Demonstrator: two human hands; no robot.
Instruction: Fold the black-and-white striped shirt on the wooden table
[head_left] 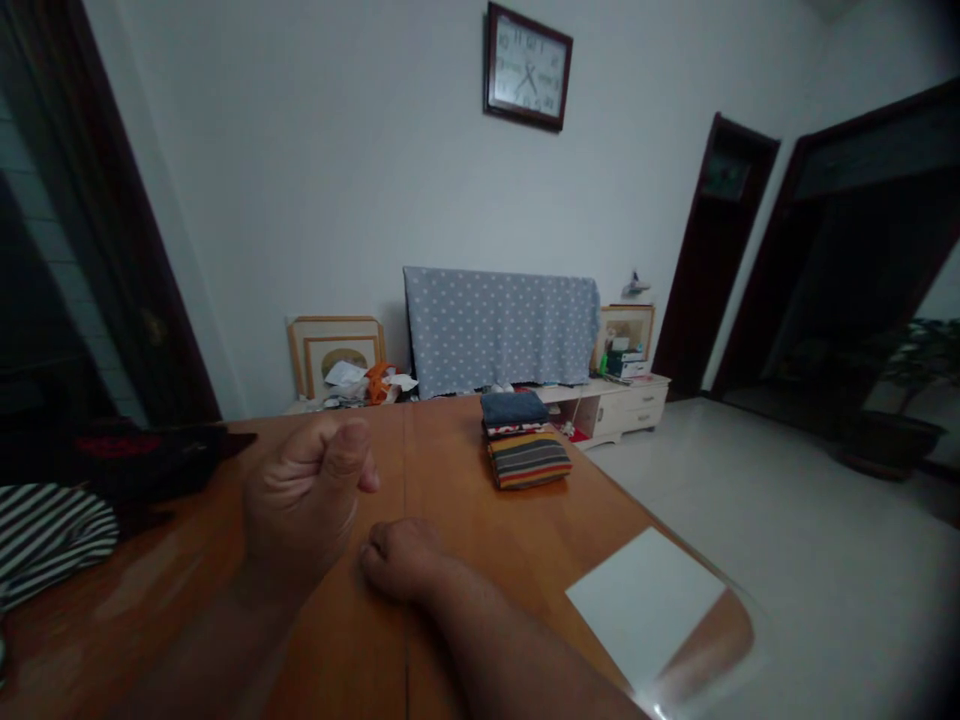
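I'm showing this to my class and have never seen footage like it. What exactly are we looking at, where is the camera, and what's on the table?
This picture comes from one camera worn on a person's head, looking forward and down, so the two bare hands are that person's own. The left hand and the right hand are both curled up, and neither appears to hold anything. Beneath them is a wooden table. Farther along it sits a stack of folded cloths, with a white sheet nearer the right edge. A striped cloth lies at the far left.

Wall clock (528,66) above a polka-dot cloth (501,330) and white drawer cabinet (622,410)
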